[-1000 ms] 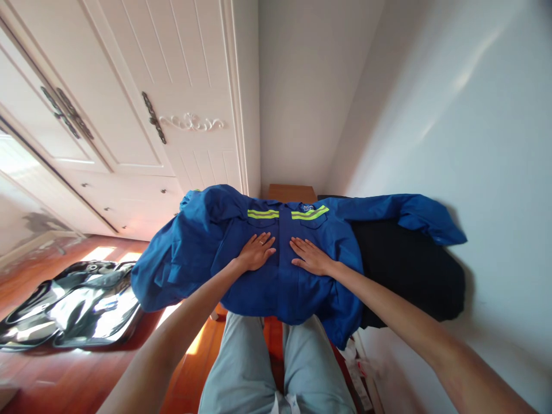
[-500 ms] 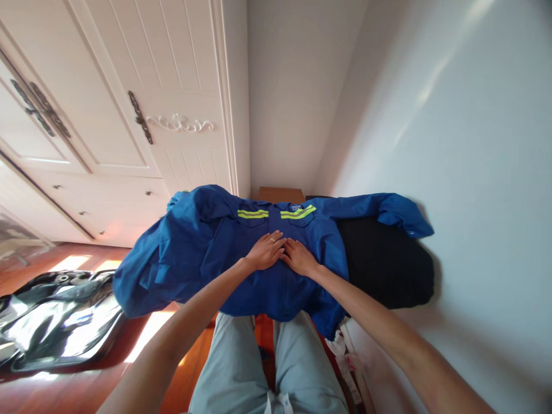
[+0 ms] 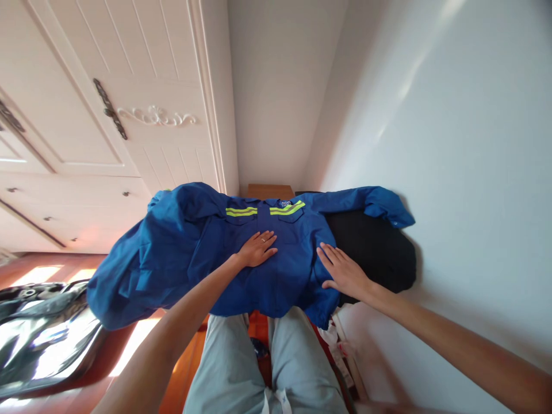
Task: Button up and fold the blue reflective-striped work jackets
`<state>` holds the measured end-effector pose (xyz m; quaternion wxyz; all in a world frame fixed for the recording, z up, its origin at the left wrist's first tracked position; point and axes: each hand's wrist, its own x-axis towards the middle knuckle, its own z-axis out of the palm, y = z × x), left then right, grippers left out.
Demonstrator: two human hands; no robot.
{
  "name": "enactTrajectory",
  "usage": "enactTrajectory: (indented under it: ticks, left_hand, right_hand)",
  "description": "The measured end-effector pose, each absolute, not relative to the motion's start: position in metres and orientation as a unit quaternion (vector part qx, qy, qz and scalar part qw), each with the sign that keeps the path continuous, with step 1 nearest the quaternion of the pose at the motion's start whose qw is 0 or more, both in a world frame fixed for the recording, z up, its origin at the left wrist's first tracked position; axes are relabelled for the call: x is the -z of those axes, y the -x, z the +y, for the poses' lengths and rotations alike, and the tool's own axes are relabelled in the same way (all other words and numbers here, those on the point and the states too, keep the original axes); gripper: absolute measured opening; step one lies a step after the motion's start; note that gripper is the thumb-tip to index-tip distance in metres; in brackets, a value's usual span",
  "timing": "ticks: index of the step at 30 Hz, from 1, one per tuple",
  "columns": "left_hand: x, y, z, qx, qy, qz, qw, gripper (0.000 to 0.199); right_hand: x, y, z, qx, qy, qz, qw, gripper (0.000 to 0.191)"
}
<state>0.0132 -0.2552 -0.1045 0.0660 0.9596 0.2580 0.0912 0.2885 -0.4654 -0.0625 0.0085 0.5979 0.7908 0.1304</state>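
Note:
A blue work jacket (image 3: 282,276) with yellow-green and grey reflective strips across the chest lies spread out in front of me. My left hand (image 3: 257,249) rests flat on the middle of its front, fingers stretched out, a ring on one finger. Over the jacket's right edge, my right hand (image 3: 342,270) is open with its fingers spread, palm down. One sleeve reaches out to the right across a black padded surface (image 3: 371,250). Toward the left the blue cloth lies bunched in loose folds and hangs down.
A white wardrobe (image 3: 172,69) stands at the left, a pale wall (image 3: 466,172) at the right. An open suitcase (image 3: 47,339) lies on the reddish wooden floor (image 3: 172,391). A brown box-like edge (image 3: 270,191) shows behind the jacket.
My right hand has moved away from my left, across to the jacket's right side, its fingers spreading. My left hand stays on the middle of the jacket. The view has turned slightly right.

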Motion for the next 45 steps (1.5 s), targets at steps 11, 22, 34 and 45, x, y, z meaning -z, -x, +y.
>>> enactTrajectory:
  ticks: [11, 22, 34, 45]
  left_hand:
    - [0.099, -0.014, -0.254, -0.072, -0.960, 0.261, 0.074, 0.069]
    - [0.098, -0.014, -0.254, -0.059, -0.959, 0.265, 0.081, 0.070]
    - [0.101, -0.015, -0.252, -0.061, -0.952, 0.291, 0.070, 0.073]
    - [0.097, -0.014, -0.253, -0.068, -0.945, 0.298, 0.120, 0.079]
  right_hand:
    - [0.015, -0.305, -0.476, 0.233, -0.786, 0.538, -0.197, 0.065]
    - [0.018, -0.350, -0.525, 0.395, -0.757, 0.485, -0.192, 0.049]
    - [0.036, -0.336, -0.560, 0.313, -0.820, 0.471, -0.090, 0.011]
    - [-0.001, -0.312, -0.525, 0.278, -0.781, 0.526, 0.192, 0.029]
